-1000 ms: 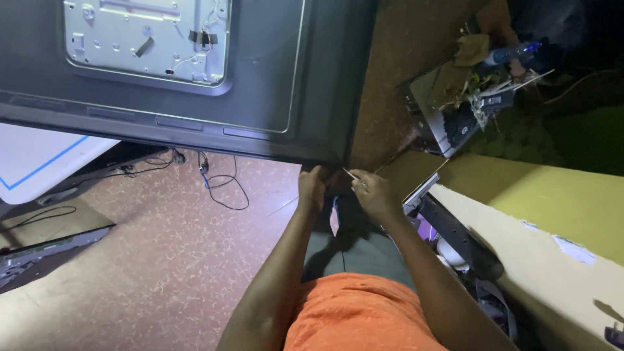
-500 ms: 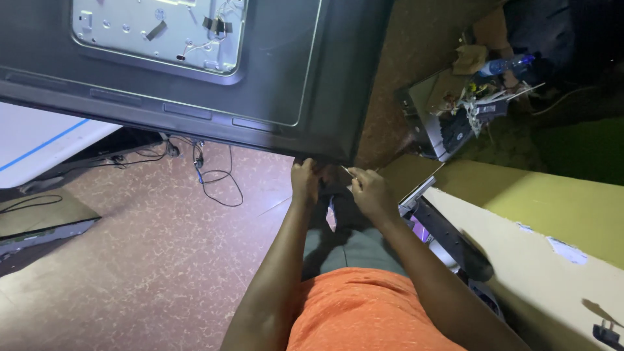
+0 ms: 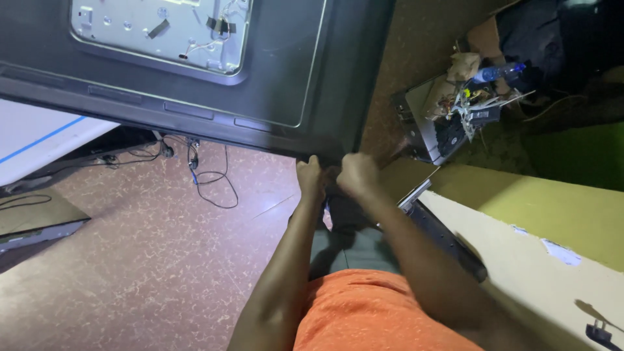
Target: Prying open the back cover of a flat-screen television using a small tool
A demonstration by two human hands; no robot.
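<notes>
A large dark television (image 3: 286,78) lies with its back toward me, and a pale metal plate (image 3: 162,29) with wires shows through an opening in the rear cover. Both my hands are at its lower right corner. My left hand (image 3: 309,177) is curled around the bottom edge of the casing. My right hand (image 3: 356,175) is closed into a fist right beside it, touching the same corner; the blur hides whether anything is in it. My orange shirt (image 3: 370,312) fills the bottom of the view.
Black cables (image 3: 211,179) trail over the reddish speckled floor (image 3: 130,273). A white board with a blue stripe (image 3: 39,136) and a flat dark panel (image 3: 29,227) lie at the left. At the right are an open metal box of parts (image 3: 448,120), a long black unit (image 3: 442,234) and a yellow-cream ledge (image 3: 546,260).
The view has shifted, so the television and my hands sit a little further right and lower. A thin pale tool seen between my hands earlier no longer shows. My right hand has closed tighter.
</notes>
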